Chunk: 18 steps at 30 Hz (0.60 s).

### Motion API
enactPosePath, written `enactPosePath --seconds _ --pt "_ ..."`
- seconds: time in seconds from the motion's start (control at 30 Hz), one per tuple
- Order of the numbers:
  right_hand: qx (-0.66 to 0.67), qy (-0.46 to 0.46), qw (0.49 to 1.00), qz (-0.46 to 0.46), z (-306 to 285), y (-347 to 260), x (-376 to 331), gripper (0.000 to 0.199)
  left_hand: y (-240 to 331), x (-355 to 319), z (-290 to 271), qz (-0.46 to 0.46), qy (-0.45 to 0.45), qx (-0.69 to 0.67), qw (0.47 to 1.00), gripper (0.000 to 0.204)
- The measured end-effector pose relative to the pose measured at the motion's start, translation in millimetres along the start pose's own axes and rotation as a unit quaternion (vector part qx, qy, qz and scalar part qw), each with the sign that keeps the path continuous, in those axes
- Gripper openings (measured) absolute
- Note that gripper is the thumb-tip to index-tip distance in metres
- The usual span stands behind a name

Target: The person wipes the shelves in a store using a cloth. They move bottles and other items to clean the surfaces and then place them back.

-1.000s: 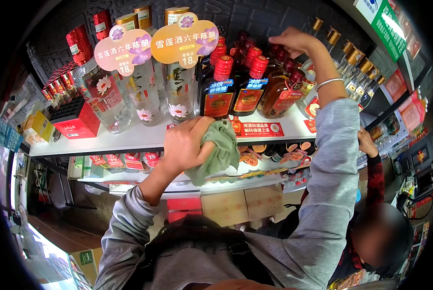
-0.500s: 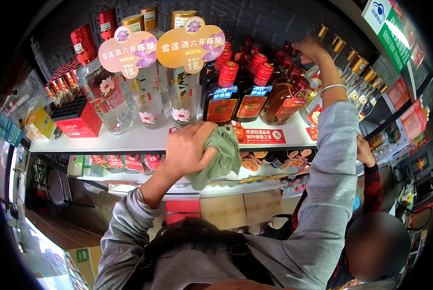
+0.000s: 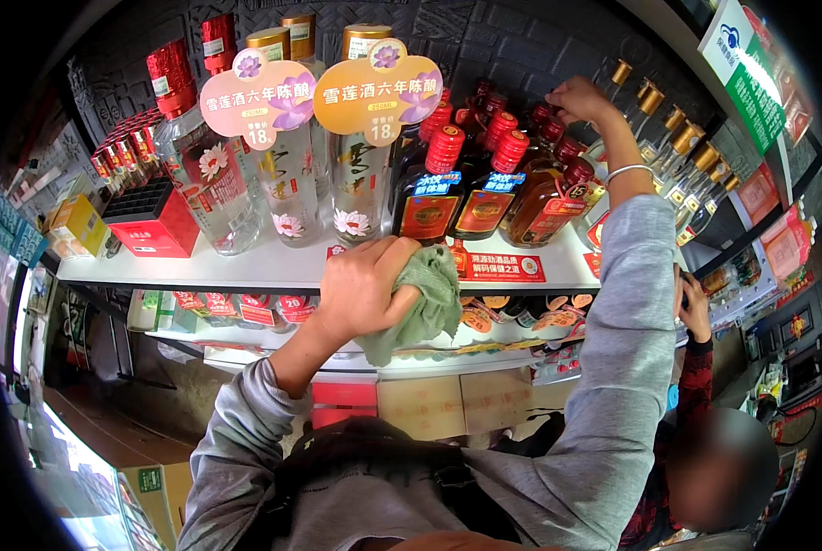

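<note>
1. At the white shelf, the left hand has its fingers clamped on a green cloth, just before the front edge.
2. Above, the right hand reaches among the red-capped dark bottles; I cannot tell its fingers' state.
3. Judging by this, wiping seems midway; the clear bottles stand untouched.

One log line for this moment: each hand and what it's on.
left hand: grips green cloth at shelf edge | right hand: raised, on red-capped bottles | other person: lower right
</note>
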State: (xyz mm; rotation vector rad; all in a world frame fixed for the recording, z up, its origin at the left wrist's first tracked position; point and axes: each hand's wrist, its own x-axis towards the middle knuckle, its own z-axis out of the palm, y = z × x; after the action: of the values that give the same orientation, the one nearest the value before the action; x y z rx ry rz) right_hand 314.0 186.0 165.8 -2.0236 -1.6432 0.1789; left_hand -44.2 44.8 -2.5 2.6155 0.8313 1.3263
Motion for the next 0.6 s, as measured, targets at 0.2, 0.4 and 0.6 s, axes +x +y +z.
enactPosePath --seconds 0.2,0.4,0.6 --pt "-0.063 -0.084 0.994 -0.016 -3.5 -17.8 1.2 0.025 1.7 1.6 1.5 0.008 0.008 -0.006 1.000 0.028" --pt "-0.040 -0.077 0.995 -0.040 2.1 -29.9 -5.2 0.024 0.9 0.6 0.5 0.005 0.005 -0.004 1.000 0.027" --pt "-0.061 -0.071 0.993 -0.075 3.7 -29.3 -0.5 0.037 2.1 2.2 1.5 0.006 0.002 -0.004 1.000 0.027"
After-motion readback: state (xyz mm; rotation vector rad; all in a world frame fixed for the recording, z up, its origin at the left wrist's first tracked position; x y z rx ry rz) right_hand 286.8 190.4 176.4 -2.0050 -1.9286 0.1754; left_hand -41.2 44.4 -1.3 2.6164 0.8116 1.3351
